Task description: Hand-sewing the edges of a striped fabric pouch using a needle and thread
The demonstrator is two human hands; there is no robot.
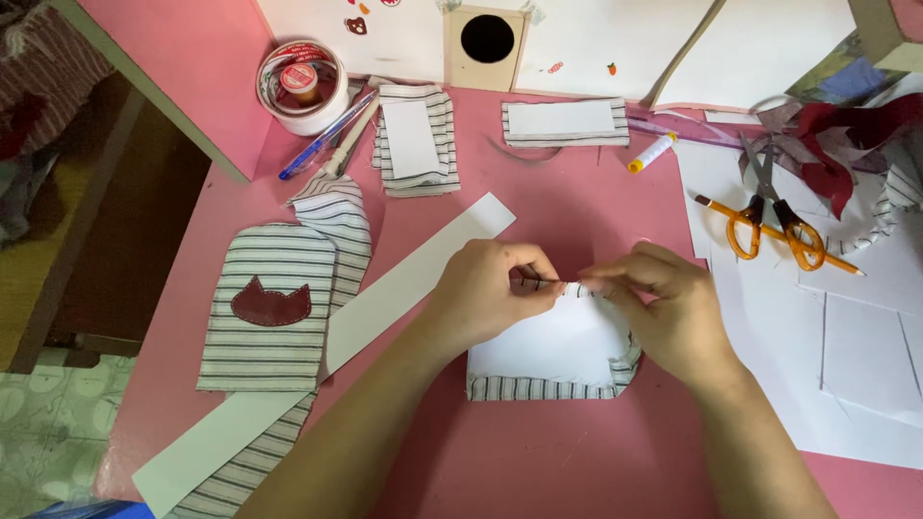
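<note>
My left hand [490, 288] and my right hand [663, 308] meet over the top edge of a white card piece [558, 351] wrapped in black-and-white striped fabric [538, 388]. Both hands pinch the striped fabric edge at the top of the card, fingertips nearly touching. The piece lies flat on the pink table [538, 452]. What sits between the fingertips is too small to make out.
A striped fabric panel with a dark red cat shape [272, 305] lies left, beside a long white paper strip [356, 317]. Two smaller fabric-wrapped cards [413, 139] [564, 122], a tape roll [303, 86], pens [327, 136], a glue stick [652, 154], orange scissors [774, 226] and white paper sheets [846, 365] surround them.
</note>
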